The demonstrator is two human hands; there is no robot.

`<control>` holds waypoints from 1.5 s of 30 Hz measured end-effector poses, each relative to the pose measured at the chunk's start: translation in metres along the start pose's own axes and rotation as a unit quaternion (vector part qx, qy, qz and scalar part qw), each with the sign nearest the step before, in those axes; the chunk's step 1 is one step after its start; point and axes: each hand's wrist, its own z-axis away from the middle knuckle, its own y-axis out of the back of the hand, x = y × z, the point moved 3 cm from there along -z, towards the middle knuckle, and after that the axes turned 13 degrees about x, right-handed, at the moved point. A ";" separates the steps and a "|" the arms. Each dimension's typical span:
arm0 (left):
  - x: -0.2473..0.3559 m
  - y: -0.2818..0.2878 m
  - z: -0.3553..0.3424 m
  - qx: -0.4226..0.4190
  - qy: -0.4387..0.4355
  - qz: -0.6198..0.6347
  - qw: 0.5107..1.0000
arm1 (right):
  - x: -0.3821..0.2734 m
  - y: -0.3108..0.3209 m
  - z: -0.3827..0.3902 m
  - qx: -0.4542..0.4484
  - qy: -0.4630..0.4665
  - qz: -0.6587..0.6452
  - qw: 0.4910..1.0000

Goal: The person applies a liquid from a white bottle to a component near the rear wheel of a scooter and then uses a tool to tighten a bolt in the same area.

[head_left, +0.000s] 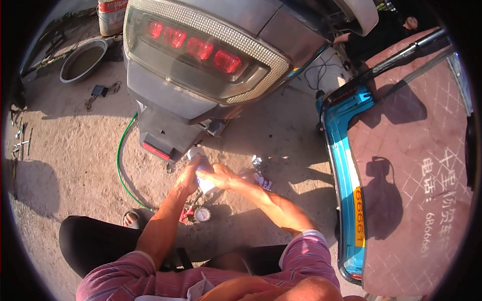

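Observation:
Both of my hands are wrapped round a pale, bottle-like container, its white lower part [206, 187] showing beneath my fingers. My left hand [188, 176] grips it from the left side. From the other side my right hand [219, 176] closes on it, with the thumb across its front. Its exact kind is partly hidden and washed out by sunlight. Just beyond it hangs the dark rear mudguard [164, 135] with a red reflector [156, 150]. Below my hands a round dial gauge [202, 214] with a red fitting [186, 215] lies near the ground.
A vehicle's rear end with a red tail light [200, 48] looms ahead. The green hose [119, 160] curves along the ground at left. A blue-edged panel [335, 155] stands at right. Crumpled packaging [262, 181] lies on the ground. Another person's arm [342, 38] shows far right.

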 end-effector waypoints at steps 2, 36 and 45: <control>-0.007 -0.004 -0.003 0.015 0.022 0.027 0.999 | 0.022 -0.012 -0.012 0.029 -0.004 -0.041 0.999; 0.018 -0.045 0.045 0.220 -0.088 -0.257 0.937 | 0.048 -0.055 -0.037 0.150 -0.166 -0.067 0.972; 0.012 -0.008 0.010 0.273 -0.079 -0.298 0.911 | 0.031 -0.051 -0.026 0.150 -0.172 -0.094 0.969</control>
